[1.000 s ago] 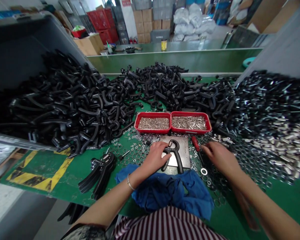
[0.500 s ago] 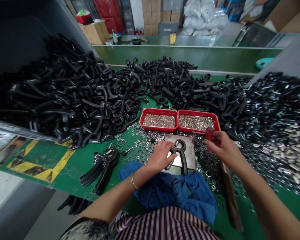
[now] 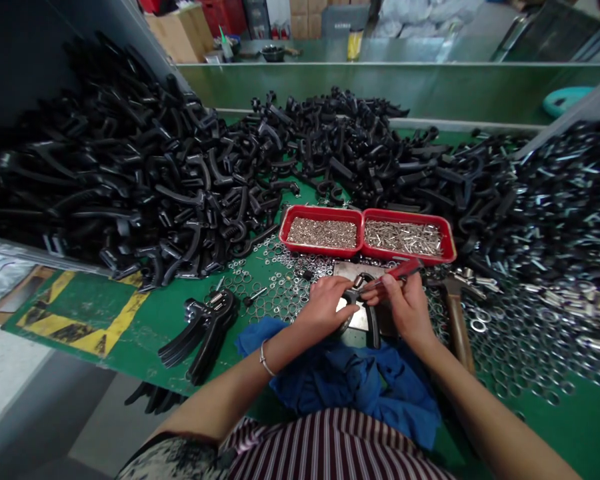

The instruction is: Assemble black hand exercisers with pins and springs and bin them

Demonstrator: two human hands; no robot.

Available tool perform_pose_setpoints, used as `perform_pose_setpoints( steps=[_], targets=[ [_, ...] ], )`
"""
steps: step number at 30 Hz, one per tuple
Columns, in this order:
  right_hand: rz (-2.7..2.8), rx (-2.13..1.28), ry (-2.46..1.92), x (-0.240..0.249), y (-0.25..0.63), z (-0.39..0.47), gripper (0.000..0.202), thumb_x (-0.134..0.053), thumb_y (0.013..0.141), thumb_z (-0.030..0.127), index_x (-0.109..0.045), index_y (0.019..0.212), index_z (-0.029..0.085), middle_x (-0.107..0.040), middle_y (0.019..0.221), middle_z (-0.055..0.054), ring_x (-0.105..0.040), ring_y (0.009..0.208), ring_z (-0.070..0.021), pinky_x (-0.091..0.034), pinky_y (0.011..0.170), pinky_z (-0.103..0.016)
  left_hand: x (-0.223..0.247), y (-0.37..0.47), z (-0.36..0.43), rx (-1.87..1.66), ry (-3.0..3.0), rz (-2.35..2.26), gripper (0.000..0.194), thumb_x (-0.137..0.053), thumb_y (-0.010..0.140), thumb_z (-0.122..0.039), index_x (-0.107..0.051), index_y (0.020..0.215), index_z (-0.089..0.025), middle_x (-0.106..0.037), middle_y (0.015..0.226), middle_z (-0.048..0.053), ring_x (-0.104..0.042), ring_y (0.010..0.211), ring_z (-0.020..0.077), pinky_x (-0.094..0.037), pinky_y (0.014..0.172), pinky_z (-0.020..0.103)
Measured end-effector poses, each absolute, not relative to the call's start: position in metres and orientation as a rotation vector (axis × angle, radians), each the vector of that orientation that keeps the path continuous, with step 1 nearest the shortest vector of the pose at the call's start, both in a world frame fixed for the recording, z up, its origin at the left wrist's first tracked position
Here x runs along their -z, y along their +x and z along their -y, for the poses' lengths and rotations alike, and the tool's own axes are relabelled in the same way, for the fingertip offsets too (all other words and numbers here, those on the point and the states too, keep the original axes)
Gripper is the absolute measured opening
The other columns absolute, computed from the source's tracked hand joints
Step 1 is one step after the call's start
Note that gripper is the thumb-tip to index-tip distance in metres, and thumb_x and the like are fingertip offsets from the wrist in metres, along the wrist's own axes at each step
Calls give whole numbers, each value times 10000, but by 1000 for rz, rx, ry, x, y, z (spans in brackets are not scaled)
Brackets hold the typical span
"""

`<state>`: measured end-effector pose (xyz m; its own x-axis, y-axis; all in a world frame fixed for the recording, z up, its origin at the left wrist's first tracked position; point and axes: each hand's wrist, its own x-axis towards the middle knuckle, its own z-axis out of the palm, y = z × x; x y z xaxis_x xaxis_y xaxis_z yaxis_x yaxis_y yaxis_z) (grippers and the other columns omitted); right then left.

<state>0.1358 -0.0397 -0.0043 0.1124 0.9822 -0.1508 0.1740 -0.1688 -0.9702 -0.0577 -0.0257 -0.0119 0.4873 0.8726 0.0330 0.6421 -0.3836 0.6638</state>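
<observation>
My left hand [image 3: 325, 308] is closed around the black hand grip part [image 3: 373, 323], which lies over a metal plate [image 3: 353, 269]. My right hand [image 3: 405, 307] holds a red-handled tool [image 3: 404, 269] slanting down to the left, its thin end at the top of the black part. Behind both hands stand two red trays, the left one [image 3: 323, 250] with tiny metal pieces and the right one [image 3: 411, 257] with small pins. A blue cloth [image 3: 355, 380] lies in front of the plate.
Black parts [image 3: 180, 173] are heaped at the left and back. Assembled grips [image 3: 200, 333] lie at the left. A hammer [image 3: 459, 320] rests right of my right hand, near scattered metal rings [image 3: 520, 353]. More metal parts [image 3: 575, 193] are piled at the far right.
My right hand has moved left with the red-handled tool to the black part, uncovering the hammer's head. My left hand keeps its hold. The camera view has shifted slightly.
</observation>
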Motion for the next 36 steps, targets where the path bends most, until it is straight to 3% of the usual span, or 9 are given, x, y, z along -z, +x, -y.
perform_pose_setpoints(
  steps=[8, 13, 16, 18, 20, 23, 27, 33, 36],
  targets=[
    [1343, -1067, -1581, 1, 136, 44, 354, -451, 951, 570, -376, 1121, 269, -729, 956, -121, -727, 773, -289, -585, 672, -425, 13, -59, 24, -506, 2138, -1222, 448, -636, 884, -398, -564, 1287, -216, -580, 1316, 88, -484, 1238, 280, -372, 1065, 450],
    [1839, -709, -1709, -11, 129, 41, 294, -496, 943, 450, -493, 1060, 181, -719, 849, -154, -713, 731, -310, -558, 657, -400, 12, -61, 24, -501, 2137, -1177, 507, -670, 855, -422, -558, 1300, -206, -574, 1332, 84, -482, 1243, 284, -362, 1079, 445],
    [1768, -885, -1568, -23, 131, 19, 318, -535, 937, 426, -565, 1038, 127, -682, 635, -42, -625, 485, -191, -536, 479, -307, 13, -62, 25, -509, 2135, -1191, 493, -668, 858, -420, -560, 1292, -210, -574, 1331, 84, -480, 1247, 288, -363, 1073, 448],
    [1614, -1089, -1418, -27, 138, 5, 351, -451, 979, 461, -596, 961, 142, -636, 544, 21, -534, 386, -129, -507, 398, -262, 14, -62, 25, -518, 2125, -1202, 489, -671, 858, -416, -557, 1288, -212, -575, 1334, 82, -478, 1251, 289, -358, 1075, 453],
    [1406, -1249, -1265, -26, 145, -2, 399, -379, 1005, 496, -592, 877, 184, -650, 568, 8, -548, 410, -121, -525, 421, -259, 15, -62, 25, -529, 2117, -1199, 498, -684, 851, -420, -556, 1284, -209, -575, 1339, 80, -475, 1255, 286, -349, 1081, 454],
    [1136, -1356, -1130, -13, 152, 7, 297, -524, 955, 509, -537, 866, 226, -714, 715, -26, -638, 522, -153, -562, 516, -297, 14, -63, 25, -545, 2101, -1194, 504, -697, 843, -429, -558, 1277, -212, -578, 1339, 77, -473, 1259, 282, -341, 1084, 448],
    [1141, -1255, -1248, 5, 151, 29, 282, -636, 899, 483, -460, 950, 267, -737, 788, -12, -668, 557, -174, -566, 553, -318, 12, -63, 25, -523, 2078, -1205, 496, -696, 845, -418, -558, 1278, -220, -578, 1339, 75, -470, 1263, 281, -343, 1075, 445],
    [1225, -1159, -1355, 9, 150, 39, 295, -571, 922, 527, -417, 976, 281, -742, 870, -51, -690, 614, -220, -569, 593, -373, 15, -64, 26, -544, 2080, -1206, 504, -699, 844, -422, -555, 1283, -222, -577, 1343, 69, -465, 1268, 275, -336, 1082, 450],
    [1424, -940, -1497, 7, 146, 45, 280, -525, 940, 524, -432, 996, 265, -729, 887, -98, -700, 670, -259, -555, 634, -401, 19, -63, 26, -548, 2085, -1203, 519, -692, 846, -437, -543, 1297, -228, -572, 1349, 71, -465, 1272, 279, -336, 1086, 453]
  ],
)
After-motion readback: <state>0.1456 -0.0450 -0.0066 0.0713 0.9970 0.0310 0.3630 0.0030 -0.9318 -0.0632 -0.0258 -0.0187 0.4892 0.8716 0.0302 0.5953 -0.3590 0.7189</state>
